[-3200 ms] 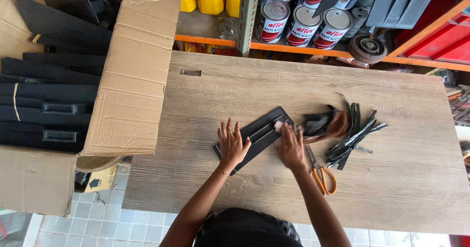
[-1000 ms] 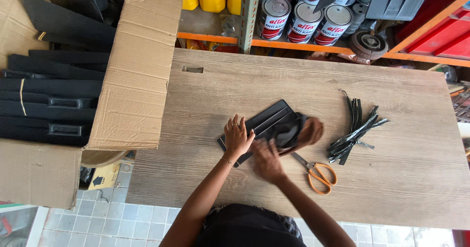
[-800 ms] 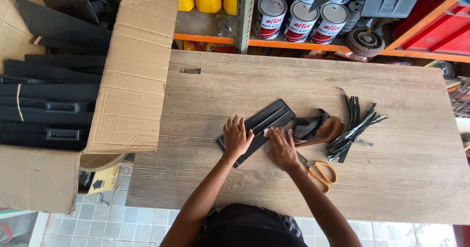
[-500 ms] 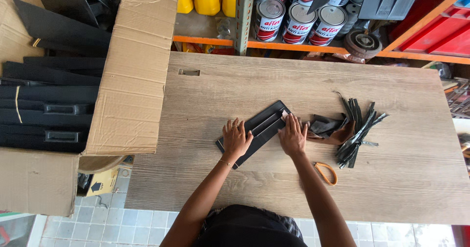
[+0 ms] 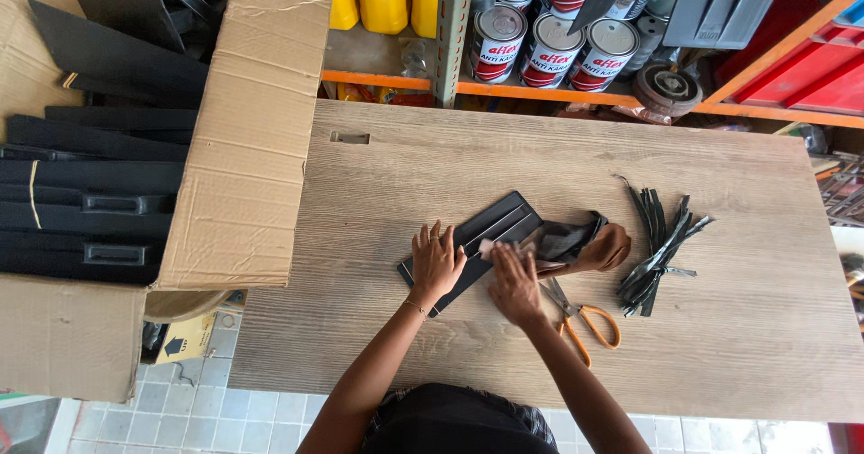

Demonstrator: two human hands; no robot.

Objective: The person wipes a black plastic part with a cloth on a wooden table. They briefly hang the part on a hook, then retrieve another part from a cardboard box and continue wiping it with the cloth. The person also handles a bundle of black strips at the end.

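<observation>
Middle of the frame: the left hand (image 5: 436, 263) presses flat, fingers spread, on a black plastic panel (image 5: 472, 242) lying on the bench (image 5: 720, 346). The right hand (image 5: 513, 283) pinches a small pale piece (image 5: 487, 248) against it. Work looks midway: a brown cloth (image 5: 585, 245) and scissors (image 5: 580, 317) lie beside it.

A wood-grain desk (image 5: 432, 161) is carrying a black ridged panel (image 5: 504, 220), a dark and brown rag (image 5: 589, 242), orange-handled scissors (image 5: 589, 323) and a bundle of black strips (image 5: 661, 247).

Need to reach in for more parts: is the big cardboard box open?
Open: the cardboard box has its flap folded out, showing black panels inside.
</observation>
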